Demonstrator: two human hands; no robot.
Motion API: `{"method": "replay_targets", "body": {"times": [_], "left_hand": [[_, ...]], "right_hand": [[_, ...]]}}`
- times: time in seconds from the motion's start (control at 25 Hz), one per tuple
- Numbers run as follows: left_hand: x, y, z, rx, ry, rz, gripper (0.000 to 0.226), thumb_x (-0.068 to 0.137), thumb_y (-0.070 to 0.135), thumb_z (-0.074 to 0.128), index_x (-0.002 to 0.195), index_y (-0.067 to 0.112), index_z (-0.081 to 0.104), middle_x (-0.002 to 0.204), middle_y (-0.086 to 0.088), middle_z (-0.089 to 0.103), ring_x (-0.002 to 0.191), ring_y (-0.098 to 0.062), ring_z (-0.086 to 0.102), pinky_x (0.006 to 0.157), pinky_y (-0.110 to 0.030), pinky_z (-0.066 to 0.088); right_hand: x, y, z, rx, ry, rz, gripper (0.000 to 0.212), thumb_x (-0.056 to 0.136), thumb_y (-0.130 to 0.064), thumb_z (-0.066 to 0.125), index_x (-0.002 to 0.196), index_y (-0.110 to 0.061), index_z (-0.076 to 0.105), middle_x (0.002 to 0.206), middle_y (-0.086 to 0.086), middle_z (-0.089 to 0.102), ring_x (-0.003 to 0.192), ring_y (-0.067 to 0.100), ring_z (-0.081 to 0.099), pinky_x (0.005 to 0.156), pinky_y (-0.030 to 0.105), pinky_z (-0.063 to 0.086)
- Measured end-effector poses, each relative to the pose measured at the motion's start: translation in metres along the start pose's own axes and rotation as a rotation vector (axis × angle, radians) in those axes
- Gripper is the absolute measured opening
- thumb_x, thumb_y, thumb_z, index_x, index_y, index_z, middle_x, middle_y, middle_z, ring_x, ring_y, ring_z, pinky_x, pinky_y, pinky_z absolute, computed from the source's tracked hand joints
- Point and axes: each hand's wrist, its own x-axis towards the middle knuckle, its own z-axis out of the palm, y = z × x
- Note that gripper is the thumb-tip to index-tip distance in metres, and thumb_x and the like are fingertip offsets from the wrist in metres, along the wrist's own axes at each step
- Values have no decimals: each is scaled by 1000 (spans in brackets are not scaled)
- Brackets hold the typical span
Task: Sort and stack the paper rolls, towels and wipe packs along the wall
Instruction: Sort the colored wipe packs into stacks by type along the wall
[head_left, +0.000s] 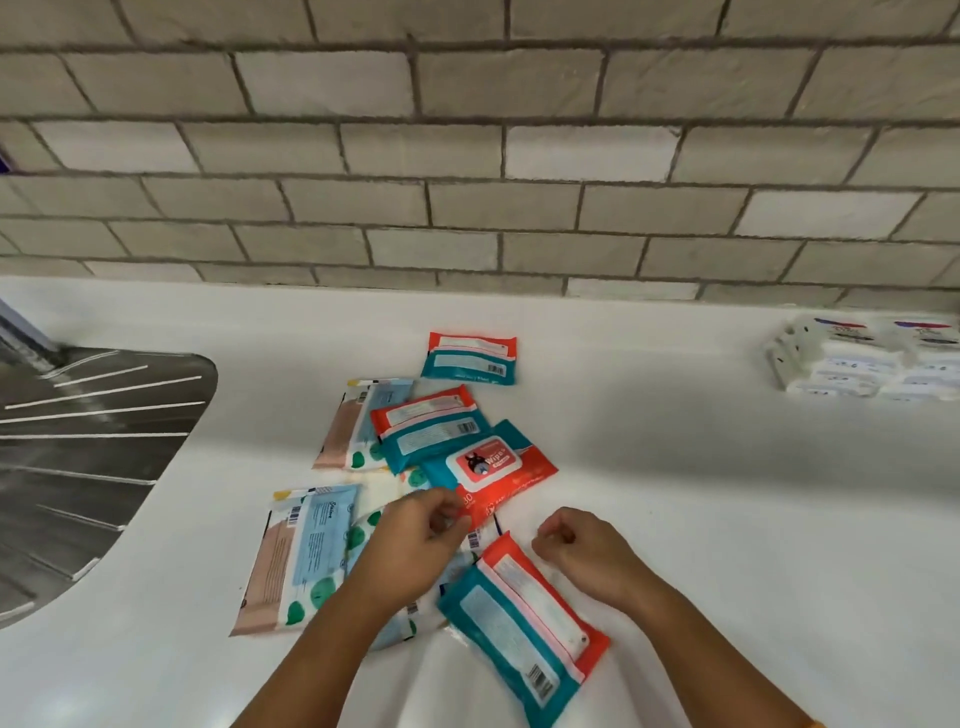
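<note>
Both forearms reach in from bottom edge, bare. Left hand (415, 540) palm down, fingers curled, tips pinched together. Right hand (582, 551) loosely fisted, knuckles up, just beside the left, not touching.

I count four red-and-teal wipe packs (470, 358), at least three pale dotted packs (298, 556), and one white stack (867, 364).

Red and teal wipe packs (470, 447) lie flat in a loose, overlapping pile with blue and tan packs (301, 556). White packs (872, 358) sit stacked by the wall.
</note>
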Motion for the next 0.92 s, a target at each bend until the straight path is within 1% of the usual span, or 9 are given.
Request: {"method": "replay_targets", "body": {"times": [0.08, 0.16, 0.2, 0.28, 0.36, 0.52, 0.68, 0.8, 0.92], "left_hand": [[27, 6, 1, 151, 21, 102, 25, 95, 38, 64, 117, 27, 68, 111, 13, 66, 98, -6, 63, 89, -28, 55], [60, 13, 4, 358, 28, 164, 32, 94, 45, 58, 115, 23, 65, 112, 3, 66, 102, -16, 62, 89, -34, 55], [75, 17, 6, 450, -4, 150, 37, 92, 50, 56, 114, 22, 63, 112, -1, 67, 103, -19, 61, 90, -37, 55], [92, 28, 10, 540, -139, 55, 47, 86, 60, 57, 117, 24, 56, 114, 0, 65, 107, -21, 61, 93, -39, 53], [98, 35, 14, 540, -233, -20, 59, 79, 68, 63, 121, 28, 50, 116, 3, 63, 109, -20, 62, 93, -37, 53], [104, 36, 18, 577, -255, -53, 77, 65, 74, 73, 123, 31, 46, 119, 5, 63, 107, -18, 65, 95, -39, 54], [109, 33, 20, 617, -249, -54, 87, 57, 76, 74, 126, 30, 45, 121, 4, 63, 112, -20, 63, 100, -46, 50], [110, 31, 18, 667, -263, -75, 94, 52, 78, 73, 128, 30, 44, 123, 4, 61, 115, -22, 60, 101, -47, 47], [109, 28, 14, 590, -260, -54, 90, 52, 74, 77, 124, 31, 44, 120, 5, 62, 109, -19, 63, 96, -42, 53]], "right_hand": [[-12, -10, 2, -80, -57, 6, 31, 86, -60, 65, 102, -33, 58, 103, -15, 67, 90, 10, 69, 85, 29, 59], [-25, -22, 8, -158, -118, 17, 53, 77, -65, 71, 116, -36, 51, 114, -13, 62, 99, 10, 66, 86, 31, 59], [-30, -27, 13, -211, -146, 16, 68, 72, -66, 74, 127, -39, 45, 122, -11, 58, 109, 11, 61, 89, 33, 57], [-37, -36, 24, -353, -182, 9, 96, 65, -68, 79, 143, -44, 28, 134, -5, 48, 126, 18, 49, 99, 40, 53], [-38, -43, 36, -506, -191, 22, 109, 67, -65, 81, 150, -44, 15, 144, 2, 38, 136, 25, 39, 106, 46, 47], [-34, -49, 52, -648, -184, 113, 108, 80, -55, 79, 154, -48, 1, 159, 8, 24, 147, 31, 27, 113, 53, 39], [-35, -51, 45, -619, -191, 127, 108, 82, -49, 78, 155, -49, -1, 158, 8, 26, 149, 31, 26, 114, 55, 39], [-37, -50, 32, -520, -213, 87, 113, 76, -48, 81, 155, -49, 0, 152, 5, 33, 144, 27, 32, 111, 50, 43], [-37, -41, 11, -319, -274, 61, 113, 69, -46, 84, 153, -53, 9, 142, 1, 44, 131, 22, 49, 102, 41, 53]]}}
